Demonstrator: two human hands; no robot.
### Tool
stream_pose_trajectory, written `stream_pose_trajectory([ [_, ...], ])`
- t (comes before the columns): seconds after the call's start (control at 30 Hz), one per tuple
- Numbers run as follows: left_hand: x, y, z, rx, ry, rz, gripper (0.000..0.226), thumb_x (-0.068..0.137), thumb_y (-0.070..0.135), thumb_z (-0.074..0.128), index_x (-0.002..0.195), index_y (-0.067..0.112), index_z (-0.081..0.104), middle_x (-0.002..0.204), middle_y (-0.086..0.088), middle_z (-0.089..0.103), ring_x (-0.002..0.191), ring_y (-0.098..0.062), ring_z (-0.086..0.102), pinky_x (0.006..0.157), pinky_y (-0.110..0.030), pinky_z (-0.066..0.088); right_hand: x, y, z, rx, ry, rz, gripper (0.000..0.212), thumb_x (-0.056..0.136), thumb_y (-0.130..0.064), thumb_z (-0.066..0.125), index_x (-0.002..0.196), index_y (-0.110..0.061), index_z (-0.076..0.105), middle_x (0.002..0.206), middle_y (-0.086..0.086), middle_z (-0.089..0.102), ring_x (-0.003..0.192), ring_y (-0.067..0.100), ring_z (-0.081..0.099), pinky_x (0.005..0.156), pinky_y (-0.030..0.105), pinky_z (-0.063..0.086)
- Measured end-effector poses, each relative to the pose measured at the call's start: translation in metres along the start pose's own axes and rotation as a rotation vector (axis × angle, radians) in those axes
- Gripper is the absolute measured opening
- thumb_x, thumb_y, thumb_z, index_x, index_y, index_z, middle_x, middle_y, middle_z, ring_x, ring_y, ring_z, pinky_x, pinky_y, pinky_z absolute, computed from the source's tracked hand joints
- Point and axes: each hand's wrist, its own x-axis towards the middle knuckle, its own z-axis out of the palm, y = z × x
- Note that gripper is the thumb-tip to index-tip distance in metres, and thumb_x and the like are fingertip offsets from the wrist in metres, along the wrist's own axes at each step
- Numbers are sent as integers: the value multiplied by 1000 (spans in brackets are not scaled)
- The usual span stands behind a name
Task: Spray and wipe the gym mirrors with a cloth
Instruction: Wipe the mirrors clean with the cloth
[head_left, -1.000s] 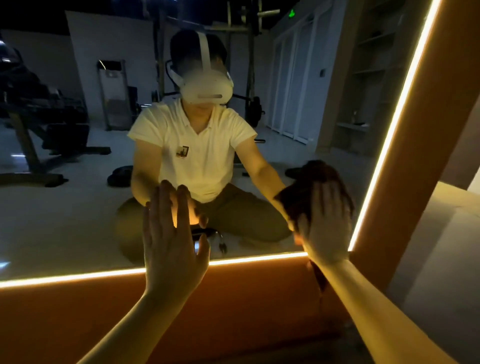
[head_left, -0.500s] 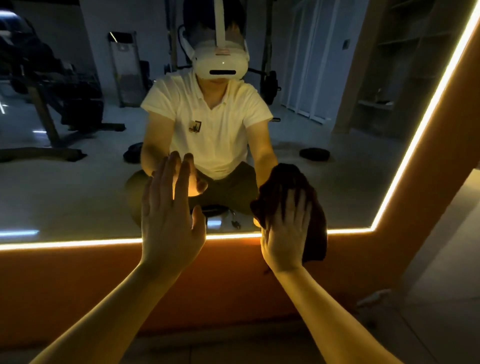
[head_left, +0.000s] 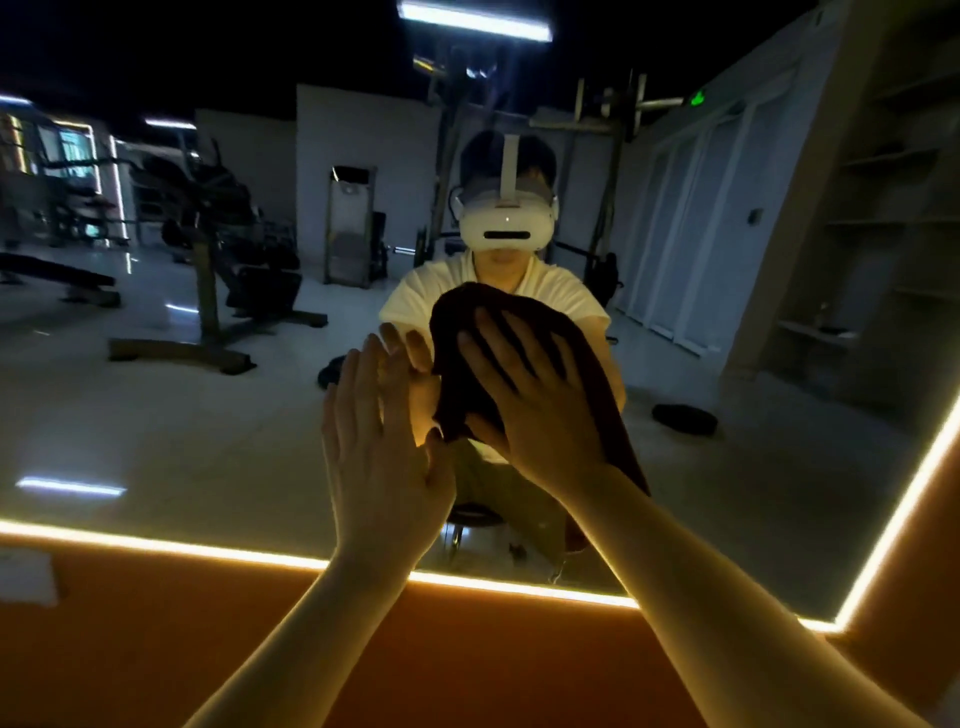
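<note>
Right hand: the right hand (head_left: 530, 400) lies flat with its fingers straight and spread wide, pressing the dark cloth (head_left: 467, 322) against the glass; it does not curl round the cloth.
Left hand: the left hand (head_left: 382, 441) is flat and holds nothing, fingers straight and close together, its palm toward the mirror (head_left: 182, 441) just beside the cloth; it seems to brace there.
Cloth: bunched under the right palm in the lower middle of the mirror, with a tail hanging down behind the right wrist.
Mirror edge: a lit LED strip (head_left: 156, 543) runs along the bottom and up the right side, above an orange wall panel (head_left: 156, 649).
Spray bottle: not in view.
Step in hand: wiping, by the look of it, low on the glass.
Done so far: hard to judge; the room is dim and neither wet patches nor streaks show.
Left to do: probably the wide stretch of glass to the left and the upper part.
</note>
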Motion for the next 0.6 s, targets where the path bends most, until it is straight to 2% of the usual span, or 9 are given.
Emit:
stream_pose_trajectory([
  [0.13, 37, 19, 2, -24, 19, 41, 78, 96, 15, 70, 162, 2, 31, 171, -18, 24, 160, -34, 16, 129, -54, 16, 61, 42, -26, -20, 25, -22, 73, 103, -57, 41, 161, -12, 32, 169, 9, 25, 157, 29, 19, 126, 49, 4],
  [0.23, 69, 25, -2, 6, 47, 94, 73, 97, 17, 68, 160, 3, 34, 168, -19, 30, 159, -35, 21, 126, -59, 23, 101, 68, -42, -48, 17, -13, 75, 101, -56, 38, 161, -11, 29, 170, 10, 23, 157, 28, 18, 125, 46, 2],
  [0.37, 102, 30, -12, 64, -5, 154, 64, 100, 27, 58, 157, 5, 41, 163, -18, 39, 156, -35, 28, 123, -59, 27, 176, 106, -79, -60, 63, 247, 73, 104, -57, 27, 163, -15, 21, 172, 8, 15, 159, 25, 10, 126, 45, 0],
  [0.5, 117, 30, -19, 51, -59, 147, 60, 98, 30, 55, 153, 8, 47, 160, -13, 45, 155, -29, 30, 126, -55, 25, 202, 85, -81, -24, 122, 464, 64, 108, -47, 26, 164, -17, 18, 173, 8, 12, 159, 25, 5, 127, 47, 0],
  [0.6, 113, 24, -25, -5, -84, 154, 52, 97, 25, 51, 146, 10, 54, 158, -10, 47, 155, -27, 31, 125, -54, 28, 160, 50, -63, -35, 45, 346, 58, 108, -39, 29, 162, -18, 21, 171, 5, 13, 159, 25, 9, 126, 47, 0],
])
